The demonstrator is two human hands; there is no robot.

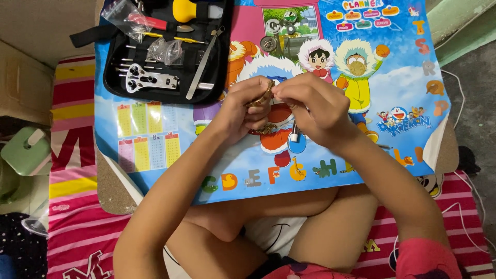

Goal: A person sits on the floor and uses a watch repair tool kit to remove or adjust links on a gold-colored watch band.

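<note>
A striped pink, yellow and white mat [72,206] covers the floor, and the person sits on it with legs crossed. Over the knees lies a small desk [113,196] with a cork-like surface, covered by a colourful cartoon poster [392,77] with letters and number tables. At the poster's upper left an open black tool case [116,77] holds a silver wrench-like tool [150,80], long tweezers [204,62], a yellow-handled tool [184,9] and small plastic bags. Above the poster's middle, the left hand [240,111] and the right hand [312,106] meet; the fingers of both are pinched closed on a gold-coloured metal watch band [261,95], held just above the desk. A small white piece [294,137] hangs under the right hand.
</note>
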